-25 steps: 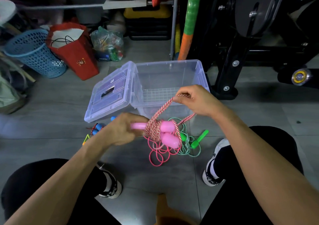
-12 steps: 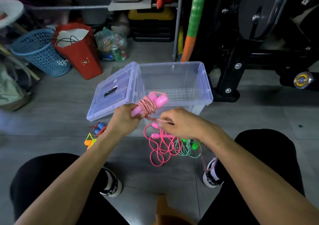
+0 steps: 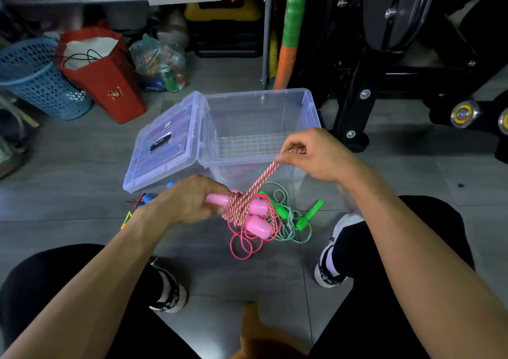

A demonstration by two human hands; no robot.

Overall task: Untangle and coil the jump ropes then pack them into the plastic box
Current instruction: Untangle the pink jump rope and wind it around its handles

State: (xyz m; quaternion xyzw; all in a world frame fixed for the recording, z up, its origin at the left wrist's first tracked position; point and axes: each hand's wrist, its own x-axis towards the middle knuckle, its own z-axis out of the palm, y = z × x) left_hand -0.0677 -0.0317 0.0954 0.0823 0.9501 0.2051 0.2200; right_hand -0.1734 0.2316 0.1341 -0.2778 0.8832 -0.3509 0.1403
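My left hand [image 3: 189, 200] grips the pink handles [image 3: 257, 207] of a jump rope, with red-and-white striped cord [image 3: 239, 207] wound around them. My right hand [image 3: 313, 153] pinches the loose end of that striped cord, stretched taut up and to the right, over the front wall of the clear plastic box [image 3: 310, 111]. Under the handles on the floor lie a thin pink rope [image 3: 242, 246] in loops and a green jump rope [image 3: 294, 221] with green handles. A blue-handled rope [image 3: 148, 197] peeks out behind my left wrist.
The box's lid [image 3: 162, 144] hangs open to the left. A blue basket [image 3: 33, 80], a red paper bag [image 3: 107, 83] and a plastic bag of items stand at the back left. A black exercise machine [image 3: 384, 56] fills the back right. My shoes flank the ropes.
My left hand has lowered the wrapped handles away from the box. My right hand has swung up and right, pulling the striped cord taut for another turn.
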